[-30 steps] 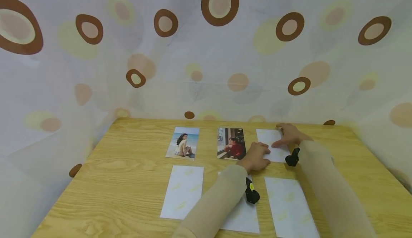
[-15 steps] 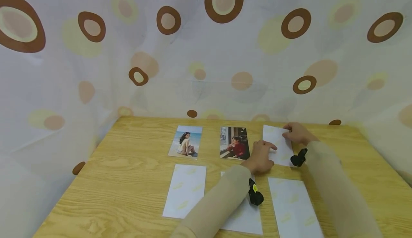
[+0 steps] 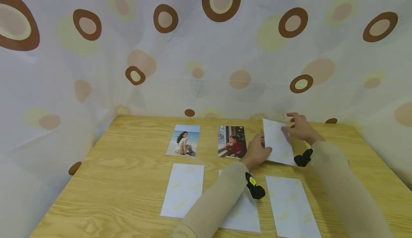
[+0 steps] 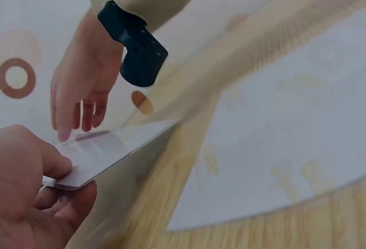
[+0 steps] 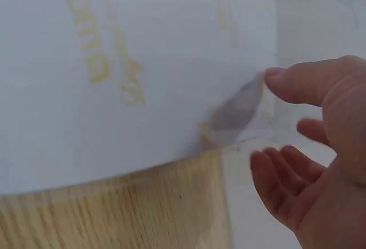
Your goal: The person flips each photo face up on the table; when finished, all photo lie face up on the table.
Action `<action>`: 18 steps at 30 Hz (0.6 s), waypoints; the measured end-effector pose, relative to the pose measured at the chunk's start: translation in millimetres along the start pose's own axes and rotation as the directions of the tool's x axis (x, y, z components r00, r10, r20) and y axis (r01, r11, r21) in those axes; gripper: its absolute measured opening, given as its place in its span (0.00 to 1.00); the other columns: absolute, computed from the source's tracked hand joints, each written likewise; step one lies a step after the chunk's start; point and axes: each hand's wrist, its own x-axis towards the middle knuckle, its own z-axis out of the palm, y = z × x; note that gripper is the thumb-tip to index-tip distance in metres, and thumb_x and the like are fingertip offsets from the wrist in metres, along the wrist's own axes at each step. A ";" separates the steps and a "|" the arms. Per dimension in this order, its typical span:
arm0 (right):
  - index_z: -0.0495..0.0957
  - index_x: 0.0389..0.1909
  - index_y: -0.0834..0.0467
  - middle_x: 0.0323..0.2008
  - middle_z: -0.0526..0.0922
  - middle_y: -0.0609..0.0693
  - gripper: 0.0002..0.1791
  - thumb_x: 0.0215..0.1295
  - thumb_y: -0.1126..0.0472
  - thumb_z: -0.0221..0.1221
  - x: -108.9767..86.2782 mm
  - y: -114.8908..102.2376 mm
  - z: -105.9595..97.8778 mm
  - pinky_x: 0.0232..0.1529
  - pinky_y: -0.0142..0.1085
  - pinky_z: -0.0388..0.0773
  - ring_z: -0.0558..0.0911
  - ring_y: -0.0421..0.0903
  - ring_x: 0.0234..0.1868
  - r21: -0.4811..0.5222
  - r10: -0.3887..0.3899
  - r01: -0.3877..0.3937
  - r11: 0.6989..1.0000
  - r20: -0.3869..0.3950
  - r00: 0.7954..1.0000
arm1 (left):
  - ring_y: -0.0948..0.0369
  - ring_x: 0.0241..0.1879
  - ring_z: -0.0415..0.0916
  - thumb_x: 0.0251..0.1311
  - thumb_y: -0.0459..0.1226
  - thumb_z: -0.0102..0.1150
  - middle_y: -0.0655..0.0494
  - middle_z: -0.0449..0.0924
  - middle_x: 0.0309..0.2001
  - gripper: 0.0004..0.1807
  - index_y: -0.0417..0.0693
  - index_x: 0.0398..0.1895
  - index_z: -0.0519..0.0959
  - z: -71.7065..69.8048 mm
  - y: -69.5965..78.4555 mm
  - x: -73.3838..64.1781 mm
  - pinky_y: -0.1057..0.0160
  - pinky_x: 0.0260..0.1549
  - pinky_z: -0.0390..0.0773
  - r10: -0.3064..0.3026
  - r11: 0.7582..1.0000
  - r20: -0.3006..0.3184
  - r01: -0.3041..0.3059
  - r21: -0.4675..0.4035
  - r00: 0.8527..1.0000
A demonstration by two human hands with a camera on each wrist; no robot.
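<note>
A white photo print [image 3: 277, 141], its back marked with pale yellow lettering, tilts up off the table at the back right. My left hand [image 3: 255, 151] pinches its left edge between thumb and fingers, clearly seen in the left wrist view. At the print's upper right corner is my right hand [image 3: 302, 127]; in the right wrist view its thumb [image 5: 286, 83] touches the corner while the other fingers stay apart from the print. Left of my hands lie two face-up photos, one of a person on a beach [image 3: 183, 141], one of a person in red by a window [image 3: 232, 141].
In the front row of the wooden table [image 3: 122, 180] lie three white-backed sheets: a left one [image 3: 182, 189], a middle one [image 3: 243, 216] partly under my left forearm, and a right one [image 3: 293, 205]. A dotted curtain [image 3: 193, 52] encloses the back and sides.
The print lay flat with both hands over it; now it is raised and tilted. My left hand has taken its left edge, and the right fingers have opened away from it.
</note>
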 end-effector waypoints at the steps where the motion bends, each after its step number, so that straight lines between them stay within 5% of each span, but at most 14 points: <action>1: 0.54 0.64 0.78 0.52 0.63 0.77 0.33 0.72 0.55 0.50 -2.5 -3.3 0.4 0.42 0.49 0.75 0.72 0.66 0.47 0.023 0.022 -0.021 1.000 -0.014 1.000 | 0.67 0.35 0.76 0.61 0.30 0.57 0.53 0.80 0.39 0.21 0.44 0.58 0.70 0.9 3.0 -0.2 0.72 0.32 0.73 0.000 1.000 -0.004 0.000 -0.032 1.000; 5: 0.52 0.62 0.76 0.50 0.66 0.71 0.37 0.75 0.45 0.42 -11.7 -19.5 5.6 0.37 0.42 0.75 0.75 0.57 0.43 0.175 0.060 -0.066 0.982 0.040 0.997 | 0.66 0.38 0.78 0.61 0.32 0.57 0.54 0.79 0.43 0.25 0.46 0.63 0.68 2.4 16.7 -1.5 0.69 0.30 0.76 -0.016 0.990 -0.015 0.013 -0.144 1.000; 10: 0.47 0.68 0.73 0.59 0.61 0.73 0.42 0.75 0.38 0.32 -22.6 -34.9 7.9 0.45 0.47 0.79 0.72 0.65 0.56 0.317 0.023 -0.099 0.943 0.235 0.972 | 0.62 0.55 0.74 0.65 0.45 0.58 0.55 0.71 0.63 0.33 0.52 0.72 0.61 1.3 30.5 -3.1 0.64 0.46 0.78 0.001 0.988 0.067 0.009 -0.152 0.998; 18: 0.48 0.69 0.72 0.62 0.55 0.72 0.42 0.75 0.38 0.25 -30.8 -42.4 1.2 0.45 0.43 0.75 0.68 0.67 0.56 0.335 0.003 -0.107 0.936 0.296 0.955 | 0.56 0.74 0.46 0.67 0.53 0.50 0.55 0.49 0.75 0.38 0.58 0.77 0.49 1.0 37.0 -2.6 0.52 0.68 0.59 0.106 0.994 0.218 -0.112 0.013 0.970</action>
